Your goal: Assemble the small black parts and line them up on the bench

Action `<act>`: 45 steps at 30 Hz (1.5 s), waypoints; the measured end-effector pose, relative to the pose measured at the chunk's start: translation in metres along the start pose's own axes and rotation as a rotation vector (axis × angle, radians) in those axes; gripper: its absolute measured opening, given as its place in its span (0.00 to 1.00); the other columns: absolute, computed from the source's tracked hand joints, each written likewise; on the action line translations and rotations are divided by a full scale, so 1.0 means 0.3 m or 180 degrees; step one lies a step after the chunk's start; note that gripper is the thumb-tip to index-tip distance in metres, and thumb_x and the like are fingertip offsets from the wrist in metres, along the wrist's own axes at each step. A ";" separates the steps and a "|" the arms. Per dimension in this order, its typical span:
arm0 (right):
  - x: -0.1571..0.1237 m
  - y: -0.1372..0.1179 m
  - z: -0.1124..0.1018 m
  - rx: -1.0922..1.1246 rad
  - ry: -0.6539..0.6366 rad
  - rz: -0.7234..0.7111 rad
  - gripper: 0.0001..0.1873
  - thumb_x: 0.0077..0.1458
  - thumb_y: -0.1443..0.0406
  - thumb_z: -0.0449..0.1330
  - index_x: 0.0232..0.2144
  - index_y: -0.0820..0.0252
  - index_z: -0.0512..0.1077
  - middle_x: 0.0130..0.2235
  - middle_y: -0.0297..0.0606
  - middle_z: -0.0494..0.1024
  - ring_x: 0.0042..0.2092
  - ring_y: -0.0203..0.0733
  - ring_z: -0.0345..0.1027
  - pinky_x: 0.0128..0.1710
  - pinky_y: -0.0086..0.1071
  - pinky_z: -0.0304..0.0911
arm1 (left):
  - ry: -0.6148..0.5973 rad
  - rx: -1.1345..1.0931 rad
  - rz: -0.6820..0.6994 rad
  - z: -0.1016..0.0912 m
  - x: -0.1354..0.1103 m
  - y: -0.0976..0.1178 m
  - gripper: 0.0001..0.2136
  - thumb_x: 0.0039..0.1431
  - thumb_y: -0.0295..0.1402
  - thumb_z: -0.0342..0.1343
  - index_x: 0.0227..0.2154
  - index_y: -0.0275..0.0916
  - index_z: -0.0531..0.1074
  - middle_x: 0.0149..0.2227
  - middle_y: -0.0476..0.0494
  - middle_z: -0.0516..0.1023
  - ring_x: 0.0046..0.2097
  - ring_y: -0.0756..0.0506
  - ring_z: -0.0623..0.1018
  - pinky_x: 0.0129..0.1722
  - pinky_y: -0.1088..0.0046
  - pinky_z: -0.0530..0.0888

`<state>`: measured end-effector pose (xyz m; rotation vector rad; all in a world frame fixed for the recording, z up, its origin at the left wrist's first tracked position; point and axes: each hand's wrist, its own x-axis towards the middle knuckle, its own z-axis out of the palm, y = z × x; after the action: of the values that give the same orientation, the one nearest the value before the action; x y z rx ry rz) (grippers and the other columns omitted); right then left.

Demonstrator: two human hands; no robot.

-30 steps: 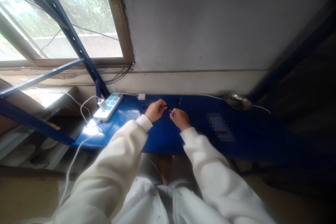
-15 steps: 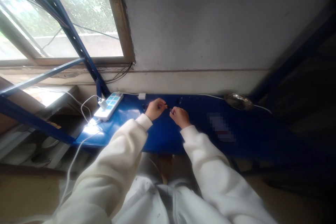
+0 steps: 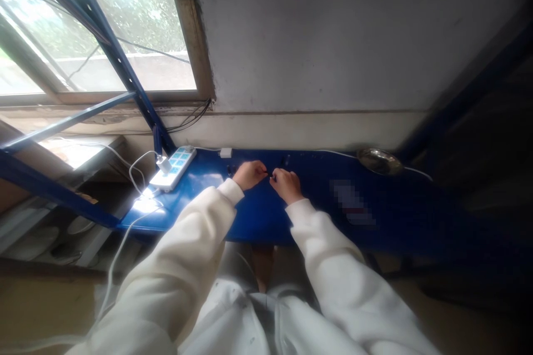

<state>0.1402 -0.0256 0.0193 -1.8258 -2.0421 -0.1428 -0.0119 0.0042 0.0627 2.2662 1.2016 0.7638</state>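
Observation:
Above the blue table (image 3: 258, 216), my left hand (image 3: 250, 175) is closed, its fingertips pinching one end of a small dark thin piece (image 3: 268, 173). My right hand (image 3: 286, 184) is closed as well, its fingers at the other end of that piece. Only a short bit of it shows between the fingertips, and its kind is too small to make out. Some small dark items (image 3: 229, 170) lie just left of my left hand. Behind my right hand there is a small, pale, see-through item (image 3: 285, 160).
At the table's left stands a white power strip (image 3: 172, 169) with a charger plugged in and a white cable hanging down. A white adapter (image 3: 225, 152) sits at the back edge. To the right are a shiny metal dish (image 3: 378, 161) and a blurred-out patch (image 3: 352, 202). Blue rack posts flank the table.
My left hand has dropped slightly and shifted a little right, closer to my right hand. Less of the dark piece shows between them. My right hand has barely moved.

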 end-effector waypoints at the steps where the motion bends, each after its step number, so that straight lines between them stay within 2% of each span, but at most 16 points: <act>1: -0.001 0.001 0.004 0.0020 0.0035 -0.0027 0.08 0.52 0.67 0.52 0.28 0.60 0.70 0.32 0.40 0.77 0.32 0.38 0.68 0.31 0.30 0.50 | -0.0053 0.0062 -0.0010 0.002 0.002 0.003 0.06 0.48 0.30 0.56 0.30 0.35 0.71 0.28 0.46 0.77 0.30 0.50 0.75 0.32 0.76 0.71; 12: 0.004 0.007 0.009 0.0144 0.0052 -0.0034 0.07 0.51 0.68 0.53 0.26 0.61 0.71 0.30 0.40 0.77 0.32 0.39 0.68 0.32 0.31 0.52 | -0.0428 0.0949 0.0130 -0.001 0.022 0.054 0.08 0.50 0.29 0.53 0.34 0.36 0.73 0.31 0.46 0.78 0.32 0.48 0.76 0.34 0.75 0.71; 16: 0.001 0.008 0.016 0.0381 0.0121 0.0086 0.07 0.51 0.65 0.54 0.28 0.60 0.71 0.29 0.38 0.76 0.31 0.38 0.68 0.30 0.30 0.53 | -0.0445 0.1079 0.0170 -0.021 0.046 0.050 0.09 0.51 0.30 0.53 0.35 0.37 0.74 0.31 0.46 0.78 0.33 0.48 0.76 0.35 0.76 0.71; 18: -0.007 0.013 0.031 0.0641 0.0269 0.0184 0.09 0.52 0.62 0.55 0.32 0.59 0.71 0.28 0.36 0.75 0.30 0.38 0.67 0.29 0.29 0.54 | -0.0375 0.1139 0.0107 -0.043 0.071 0.033 0.09 0.51 0.31 0.53 0.35 0.37 0.75 0.32 0.45 0.78 0.34 0.49 0.76 0.36 0.77 0.71; 21: -0.029 0.031 0.070 0.1071 0.0705 0.0299 0.16 0.52 0.56 0.54 0.39 0.61 0.70 0.26 0.35 0.73 0.28 0.37 0.66 0.29 0.29 0.57 | -0.0298 0.1365 -0.0022 -0.076 0.115 -0.004 0.08 0.50 0.30 0.55 0.34 0.37 0.75 0.35 0.45 0.78 0.37 0.48 0.76 0.38 0.77 0.70; 25: -0.061 0.065 0.143 0.1495 0.1248 0.0289 0.19 0.55 0.54 0.49 0.37 0.63 0.70 0.25 0.36 0.73 0.26 0.35 0.64 0.30 0.29 0.61 | -0.0500 0.1803 -0.0093 -0.086 0.154 -0.054 0.07 0.48 0.30 0.57 0.32 0.38 0.76 0.38 0.44 0.78 0.42 0.46 0.75 0.42 0.76 0.68; 28: -0.076 0.081 0.187 0.1730 0.1430 0.0336 0.20 0.54 0.53 0.49 0.37 0.62 0.70 0.25 0.36 0.72 0.25 0.35 0.64 0.30 0.29 0.62 | -0.0703 0.2023 -0.0120 -0.074 0.164 -0.082 0.08 0.47 0.29 0.58 0.32 0.38 0.76 0.40 0.43 0.77 0.43 0.46 0.74 0.43 0.76 0.68; 31: -0.084 0.085 0.206 0.1872 0.1451 0.0418 0.20 0.53 0.53 0.49 0.36 0.63 0.70 0.25 0.37 0.73 0.26 0.36 0.65 0.31 0.30 0.64 | -0.0787 0.2177 -0.0091 -0.064 0.168 -0.103 0.07 0.48 0.28 0.57 0.33 0.37 0.75 0.41 0.42 0.76 0.44 0.46 0.73 0.44 0.76 0.67; 35: -0.090 0.080 0.204 0.1960 0.1275 0.0441 0.20 0.54 0.53 0.49 0.36 0.62 0.71 0.27 0.39 0.74 0.29 0.37 0.67 0.33 0.31 0.65 | -0.0824 0.2228 -0.0076 -0.061 0.171 -0.121 0.07 0.47 0.25 0.57 0.31 0.36 0.75 0.40 0.40 0.76 0.45 0.45 0.73 0.44 0.74 0.67; 45: -0.090 0.083 0.206 0.1984 0.1131 0.0368 0.18 0.53 0.54 0.50 0.34 0.62 0.71 0.27 0.39 0.75 0.28 0.37 0.68 0.33 0.31 0.65 | -0.0797 0.2148 -0.0133 -0.052 0.170 -0.137 0.07 0.46 0.24 0.56 0.31 0.34 0.75 0.40 0.37 0.75 0.45 0.42 0.73 0.43 0.72 0.68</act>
<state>0.1525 -0.0266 -0.0514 -1.3989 -1.5059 0.1743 -0.0228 0.0705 0.0616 2.7351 1.5335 0.0312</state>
